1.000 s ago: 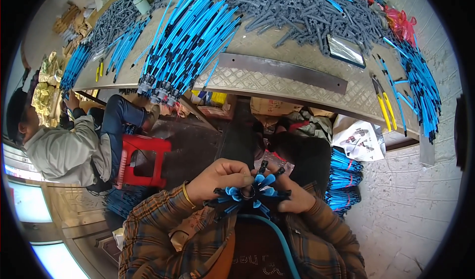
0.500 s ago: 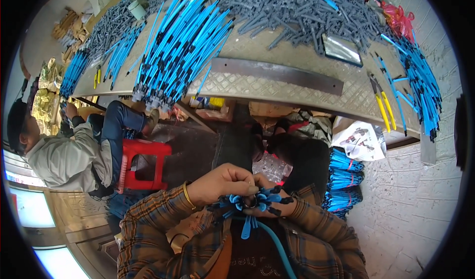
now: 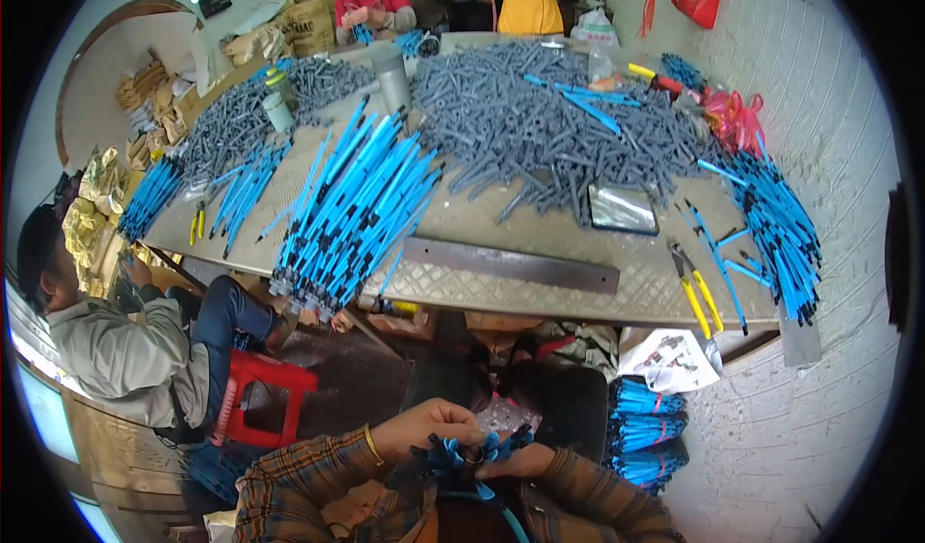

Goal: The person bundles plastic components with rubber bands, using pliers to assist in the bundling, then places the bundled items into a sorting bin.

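Note:
Low in front of my body, both my hands are on a bundle of blue rods with black tips [image 3: 449, 454], which I see nearly end-on. My left hand [image 3: 427, 429] is closed, its thumb and fingers pinched together at the top of the bundle. From the other side, my right hand [image 3: 525, 460] grips the rods, its thumb near their middle; the rest of its fingers are partly hidden. A round opening or ring shows dark at the bundle's centre, too small to make out. The bundle's lower part is hidden by my sleeves and clothes.
Ahead, the table [image 3: 462, 297] bears a heap of grey plastic pieces [image 3: 540, 109], a large pile of blue rods [image 3: 361, 215], a metal bar [image 3: 511, 265], a phone [image 3: 622, 210] and yellow-handled pliers [image 3: 696, 291]. A person [image 3: 125, 341] sits at left by a red stool [image 3: 265, 398].
My view has tilted upward, so the table's far side and another seated person now show. My hands sit lower in the picture, still closed on the bundle.

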Tool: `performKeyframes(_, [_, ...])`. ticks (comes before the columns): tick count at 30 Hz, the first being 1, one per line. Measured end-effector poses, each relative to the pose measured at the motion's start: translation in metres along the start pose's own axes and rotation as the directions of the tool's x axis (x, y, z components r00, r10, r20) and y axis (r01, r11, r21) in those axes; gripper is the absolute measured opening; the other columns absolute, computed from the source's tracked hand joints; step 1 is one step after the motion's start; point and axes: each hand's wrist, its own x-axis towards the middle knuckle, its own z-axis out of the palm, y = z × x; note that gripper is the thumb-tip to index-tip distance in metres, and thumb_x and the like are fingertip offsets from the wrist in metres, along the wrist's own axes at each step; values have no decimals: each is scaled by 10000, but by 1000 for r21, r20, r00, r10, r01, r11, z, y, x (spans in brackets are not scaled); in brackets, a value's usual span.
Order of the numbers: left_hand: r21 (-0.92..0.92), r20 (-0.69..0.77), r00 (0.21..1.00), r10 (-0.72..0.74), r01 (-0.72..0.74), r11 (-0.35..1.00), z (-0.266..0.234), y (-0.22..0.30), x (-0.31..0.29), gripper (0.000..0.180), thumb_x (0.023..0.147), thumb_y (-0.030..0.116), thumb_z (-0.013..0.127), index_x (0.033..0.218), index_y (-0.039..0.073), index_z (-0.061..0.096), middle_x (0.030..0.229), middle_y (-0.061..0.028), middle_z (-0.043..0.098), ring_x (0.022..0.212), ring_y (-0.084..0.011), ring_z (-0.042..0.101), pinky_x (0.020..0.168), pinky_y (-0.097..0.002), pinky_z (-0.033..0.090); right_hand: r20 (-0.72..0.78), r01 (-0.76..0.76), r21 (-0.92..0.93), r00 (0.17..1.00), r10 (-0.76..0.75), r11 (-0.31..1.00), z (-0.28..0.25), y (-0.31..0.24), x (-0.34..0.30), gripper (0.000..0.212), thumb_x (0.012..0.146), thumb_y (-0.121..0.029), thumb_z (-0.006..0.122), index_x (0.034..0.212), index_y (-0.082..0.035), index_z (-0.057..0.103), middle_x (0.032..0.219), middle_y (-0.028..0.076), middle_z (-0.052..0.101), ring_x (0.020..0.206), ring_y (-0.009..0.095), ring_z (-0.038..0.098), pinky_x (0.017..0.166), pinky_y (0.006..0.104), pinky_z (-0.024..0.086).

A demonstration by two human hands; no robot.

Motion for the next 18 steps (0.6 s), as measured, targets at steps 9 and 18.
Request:
performKeyframes(9, [-99,32,999,34,-31,995,-14,-4,5,143,854,129,571,887,-9,589,826,-61,617,785,-120,577,752,-244,455,-344,124,33,933,-105,992,20,14,-5,260,824,-163,635,1034,-40,544,946,-3,570,876,79,512,774,237,414])
performKeyframes(18, [-128,170,982,86,-65,990,-21,-3,12,218,862,133,563,1040,10,538,913,-65,612,826,-119,587,755,-253,473,-278,87,63,958,-67,994,4,17,-12,352,835,-189,624,1131,-22,531,965,7,573,887,85,517,796,242,418])
